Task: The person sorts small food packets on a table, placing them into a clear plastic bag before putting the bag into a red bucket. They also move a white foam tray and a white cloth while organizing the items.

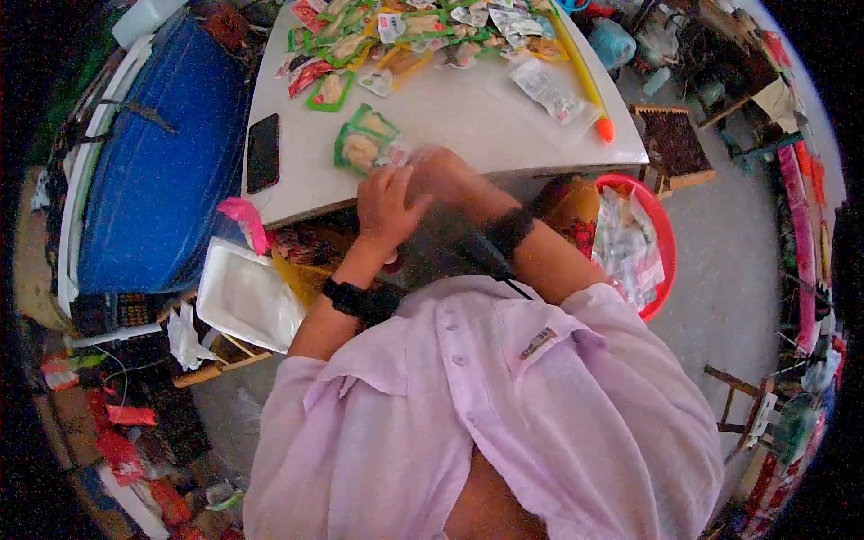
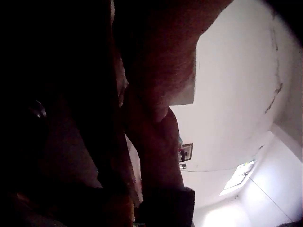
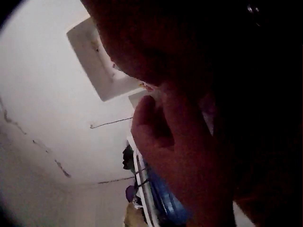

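Note:
Green-edged clear packets with pale pieces inside (image 1: 364, 144) lie near the front of the white table (image 1: 468, 126). Just below them, at the table's front edge, are both hands, close together. My left hand (image 1: 387, 207) has its fingers reaching toward the packets and its thumb apart. My right hand (image 1: 439, 173) is motion-blurred beside it, its fingers by a white-and-red label at the packets' lower corner; I cannot tell whether it grips that corner. In the right wrist view my right hand (image 3: 165, 127) is dark, with bent fingers. The left wrist view shows my left hand (image 2: 156, 90) mostly in shadow.
Several more packets (image 1: 405, 40) are heaped at the table's far side, beside a yellow rod with an orange tip (image 1: 585, 72). A phone (image 1: 264, 153) lies at the left edge. Below stand a white foam box (image 1: 236, 283) and a red basin (image 1: 666, 261) holding packets.

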Motion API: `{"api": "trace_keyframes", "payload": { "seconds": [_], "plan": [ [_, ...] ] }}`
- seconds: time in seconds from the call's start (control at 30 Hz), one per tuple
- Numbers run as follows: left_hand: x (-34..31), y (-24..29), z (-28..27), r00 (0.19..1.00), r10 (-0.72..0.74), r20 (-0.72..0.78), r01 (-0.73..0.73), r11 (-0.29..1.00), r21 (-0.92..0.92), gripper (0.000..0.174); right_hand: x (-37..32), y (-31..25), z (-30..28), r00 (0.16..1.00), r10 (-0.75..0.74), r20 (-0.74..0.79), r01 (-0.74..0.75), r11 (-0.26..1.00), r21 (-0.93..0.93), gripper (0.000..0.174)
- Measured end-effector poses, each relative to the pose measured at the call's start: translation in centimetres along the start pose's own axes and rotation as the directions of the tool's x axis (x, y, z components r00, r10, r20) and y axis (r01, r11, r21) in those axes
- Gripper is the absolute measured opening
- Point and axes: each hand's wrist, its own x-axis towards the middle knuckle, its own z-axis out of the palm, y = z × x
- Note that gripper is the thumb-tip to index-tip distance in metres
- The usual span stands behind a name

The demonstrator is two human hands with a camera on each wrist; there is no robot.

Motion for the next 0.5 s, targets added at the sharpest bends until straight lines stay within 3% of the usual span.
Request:
{"api": "trace_keyframes", "payload": {
  "seconds": [0.03, 0.07, 0.1, 0.27, 0.37, 0.47, 0.5],
  "plan": [
    [0.1, 0.0, -0.5, 0.999, 0.006, 0.035, -0.007, 1.0, 0.024, 0.034, -0.5, -0.2, 0.2, 0.962, 0.274, -0.006, -0.236, 0.839, 0.491, 0.015],
    [0.0, -0.1, -0.8, 0.998, 0.01, 0.07, -0.014, 0.999, 0.047, 0.038, -1.2, -0.6, 0.4, 0.86, 0.496, 0.123, -0.355, 0.408, 0.841, 0.015],
    [-0.2, -0.6, -0.7, 0.996, 0.03, 0.087, -0.038, 0.995, 0.087, 0.04, -1.8, -1.1, 0.1, 0.728, 0.594, 0.344, -0.319, -0.151, 0.936, 0.015],
    [-0.5, -3.0, 0.9, 0.98, 0.115, 0.162, -0.153, 0.956, 0.25, 0.043, -3.6, -1.5, -2.7, 0.614, 0.733, 0.292, -0.406, -0.023, 0.913, 0.02],
    [-1.1, -3.6, 1.3, 0.95, 0.126, 0.285, -0.183, 0.966, 0.182, 0.037, -4.2, -1.5, -3.0, 0.566, 0.792, 0.229, -0.411, 0.03, 0.911, 0.023],
    [-1.1, -6.2, 2.7, 0.967, 0.081, 0.24, -0.102, 0.992, 0.076, 0.032, -4.7, -1.2, -3.8, 0.578, 0.797, 0.173, -0.338, 0.041, 0.94, 0.023],
    [-1.1, -6.9, 2.8, 0.981, 0.193, -0.021, -0.189, 0.974, 0.128, 0.029, -5.2, -1.1, -4.4, 0.571, 0.807, 0.148, -0.305, 0.041, 0.951, 0.023]
  ]
}}
